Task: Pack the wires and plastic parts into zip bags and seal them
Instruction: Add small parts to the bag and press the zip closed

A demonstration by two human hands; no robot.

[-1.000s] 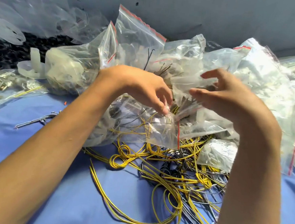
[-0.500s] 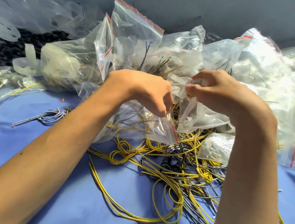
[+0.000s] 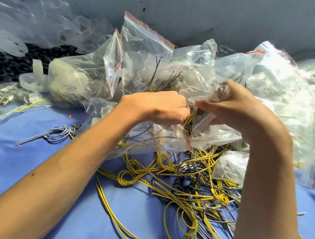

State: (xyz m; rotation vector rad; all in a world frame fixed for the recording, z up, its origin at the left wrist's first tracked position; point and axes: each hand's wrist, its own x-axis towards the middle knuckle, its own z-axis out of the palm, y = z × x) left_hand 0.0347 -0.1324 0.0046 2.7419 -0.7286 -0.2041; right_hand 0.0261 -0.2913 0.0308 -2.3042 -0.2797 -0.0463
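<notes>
**Both hands at the mouth of a zip bag, in front of a heaped pile**

A crumpled clear plastic zip bag (image 3: 204,130) with a red seal strip is held up at mid-frame, just above the surface, with yellow-and-black wire showing at its mouth. The left hand (image 3: 159,108) has its grip curled and pinching the bag's near edge. The right hand (image 3: 236,110) has its grip closed round a bunch of the same plastic. The two hands almost touch.

Directly below and towards the viewer lies a loose tangle of yellow-and-black and grey wires (image 3: 185,189), spread on the blue cloth (image 3: 27,158) that covers the whole working surface. Behind the hands, a pile of filled clear zip bags (image 3: 145,50) rises against a plain grey wall (image 3: 198,17) and runs to the right edge of the view.

To the left, a small bundle of grey wires (image 3: 57,133) lies apart on the cloth. Further back are a white translucent plastic part (image 3: 33,77) and a heap of black rings (image 3: 4,62). Open cloth shows at the near left, under the left forearm; the right side is crowded with bags and wire.
</notes>
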